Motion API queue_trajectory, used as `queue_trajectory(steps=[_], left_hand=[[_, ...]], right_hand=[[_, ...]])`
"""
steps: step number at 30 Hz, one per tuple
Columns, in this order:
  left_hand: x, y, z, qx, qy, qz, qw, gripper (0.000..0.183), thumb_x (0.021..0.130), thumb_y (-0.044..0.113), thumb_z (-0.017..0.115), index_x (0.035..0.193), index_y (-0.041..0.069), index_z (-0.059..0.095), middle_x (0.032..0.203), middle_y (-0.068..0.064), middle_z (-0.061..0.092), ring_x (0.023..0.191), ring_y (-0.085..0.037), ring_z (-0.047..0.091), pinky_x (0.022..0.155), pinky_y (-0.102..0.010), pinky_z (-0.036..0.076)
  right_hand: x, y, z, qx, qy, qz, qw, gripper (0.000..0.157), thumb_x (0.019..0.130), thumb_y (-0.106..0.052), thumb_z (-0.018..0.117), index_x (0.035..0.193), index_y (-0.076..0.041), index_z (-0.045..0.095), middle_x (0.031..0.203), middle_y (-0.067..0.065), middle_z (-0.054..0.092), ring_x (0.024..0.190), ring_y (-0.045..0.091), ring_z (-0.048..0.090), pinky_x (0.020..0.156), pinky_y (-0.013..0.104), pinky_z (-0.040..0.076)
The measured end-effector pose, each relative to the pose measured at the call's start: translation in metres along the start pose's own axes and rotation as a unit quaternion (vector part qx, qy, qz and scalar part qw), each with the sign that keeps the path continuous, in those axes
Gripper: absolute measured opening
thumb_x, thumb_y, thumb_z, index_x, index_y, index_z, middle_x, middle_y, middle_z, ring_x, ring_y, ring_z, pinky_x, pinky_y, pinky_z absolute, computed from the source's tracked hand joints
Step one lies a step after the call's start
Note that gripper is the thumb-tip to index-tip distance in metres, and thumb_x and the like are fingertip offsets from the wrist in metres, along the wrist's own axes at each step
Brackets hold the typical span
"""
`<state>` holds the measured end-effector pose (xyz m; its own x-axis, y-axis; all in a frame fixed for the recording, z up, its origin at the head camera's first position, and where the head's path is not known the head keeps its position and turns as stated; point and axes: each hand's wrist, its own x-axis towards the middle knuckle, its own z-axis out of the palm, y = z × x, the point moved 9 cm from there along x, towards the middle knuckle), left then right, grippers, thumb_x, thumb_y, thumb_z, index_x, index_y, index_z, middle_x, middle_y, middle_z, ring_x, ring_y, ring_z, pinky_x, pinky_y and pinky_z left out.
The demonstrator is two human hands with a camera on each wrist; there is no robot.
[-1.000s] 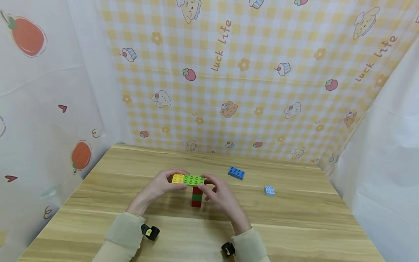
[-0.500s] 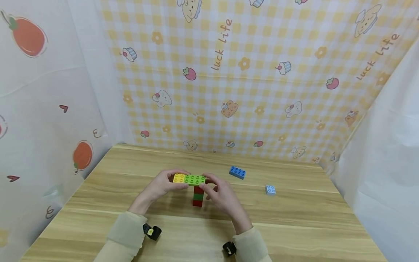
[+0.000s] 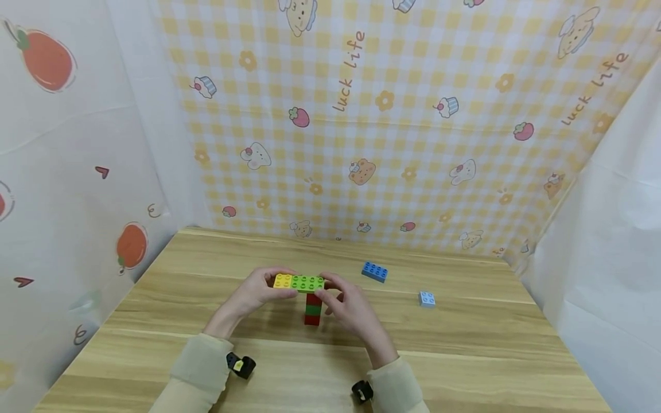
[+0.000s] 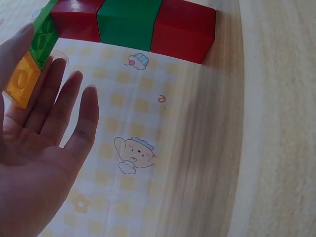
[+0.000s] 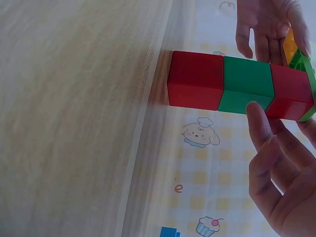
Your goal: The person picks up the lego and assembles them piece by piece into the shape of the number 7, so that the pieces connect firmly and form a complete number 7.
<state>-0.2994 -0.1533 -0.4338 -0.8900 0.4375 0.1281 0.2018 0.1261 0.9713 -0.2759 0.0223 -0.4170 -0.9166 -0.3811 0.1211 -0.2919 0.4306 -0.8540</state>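
Observation:
A tower of a red block (image 3: 313, 300), a green block (image 5: 247, 84) and another red block (image 3: 312, 320) stands upright on the table. Across its top lies a light green building brick (image 3: 307, 283), its right part over the tower. A yellow building brick (image 3: 282, 281) adjoins its left end, overhanging the table. My left hand (image 3: 254, 293) holds the yellow end, thumb in front and fingers behind. With thumb and forefinger, my right hand (image 3: 353, 310) pinches the light green brick's right end. The right hand's other fingers curl beside the tower, one near the green block in the right wrist view.
On the wooden table (image 3: 465, 355), a dark blue brick (image 3: 374, 272) lies behind and right of the tower. A light blue brick (image 3: 426, 299) lies farther right. A patterned cloth (image 3: 330, 143) hangs along the table's back edge, with white sheets at both sides.

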Motion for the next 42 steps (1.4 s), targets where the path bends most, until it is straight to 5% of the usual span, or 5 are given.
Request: queue_trajectory(steps=[10, 20, 26, 35, 42], left_hand=[[-0.001, 0.002, 0.000, 0.012, 0.004, -0.008, 0.9999, 0.040, 0.087, 0.019, 0.076, 0.121, 0.001, 0.064, 0.101, -0.012, 0.066, 0.086, -0.025, 0.059, 0.074, -0.039, 0.051], [-0.003, 0.005, 0.007, 0.015, 0.001, 0.000, 0.9999, 0.040, 0.086, 0.017, 0.077, 0.121, 0.001, 0.065, 0.099, -0.012, 0.066, 0.084, -0.024, 0.060, 0.071, -0.036, 0.051], [-0.005, 0.005, 0.009, 0.016, 0.009, -0.005, 0.9998, 0.043, 0.085, 0.018, 0.078, 0.121, 0.000, 0.064, 0.099, -0.011, 0.067, 0.084, -0.022, 0.060, 0.071, -0.035, 0.051], [-0.006, 0.006, 0.010, 0.020, 0.012, -0.011, 0.9997, 0.044, 0.084, 0.020, 0.079, 0.121, 0.001, 0.065, 0.100, -0.010, 0.067, 0.084, -0.022, 0.060, 0.071, -0.035, 0.051], [-0.007, 0.005, 0.010, 0.022, 0.014, -0.012, 0.9996, 0.045, 0.084, 0.021, 0.079, 0.121, 0.001, 0.065, 0.101, -0.011, 0.067, 0.085, -0.022, 0.060, 0.072, -0.039, 0.052]], right_hand=[[-0.001, 0.002, 0.000, 0.035, -0.010, 0.004, 0.999, 0.041, 0.099, -0.035, 0.058, 0.137, -0.020, 0.055, 0.126, 0.015, 0.060, 0.076, 0.035, 0.066, 0.070, 0.049, 0.054], [-0.006, 0.008, -0.010, 0.040, -0.020, 0.000, 0.999, 0.044, 0.100, -0.040, 0.055, 0.140, -0.022, 0.051, 0.127, 0.017, 0.058, 0.077, 0.035, 0.066, 0.068, 0.046, 0.054], [-0.008, 0.010, -0.038, 0.005, 0.010, -0.009, 1.000, 0.041, 0.101, -0.040, 0.053, 0.137, -0.021, 0.055, 0.121, 0.010, 0.062, 0.081, 0.032, 0.066, 0.061, 0.035, 0.051], [0.014, 0.037, -0.082, -0.100, 0.044, -0.032, 0.993, 0.038, 0.096, -0.018, 0.065, 0.131, -0.006, 0.059, 0.114, 0.009, 0.063, 0.094, 0.022, 0.059, 0.074, 0.037, 0.050], [0.033, 0.078, -0.104, -0.133, 0.049, 0.031, 0.989, 0.045, 0.094, -0.013, 0.067, 0.136, -0.005, 0.054, 0.133, 0.021, 0.051, 0.116, 0.037, 0.051, 0.091, 0.051, 0.045]])
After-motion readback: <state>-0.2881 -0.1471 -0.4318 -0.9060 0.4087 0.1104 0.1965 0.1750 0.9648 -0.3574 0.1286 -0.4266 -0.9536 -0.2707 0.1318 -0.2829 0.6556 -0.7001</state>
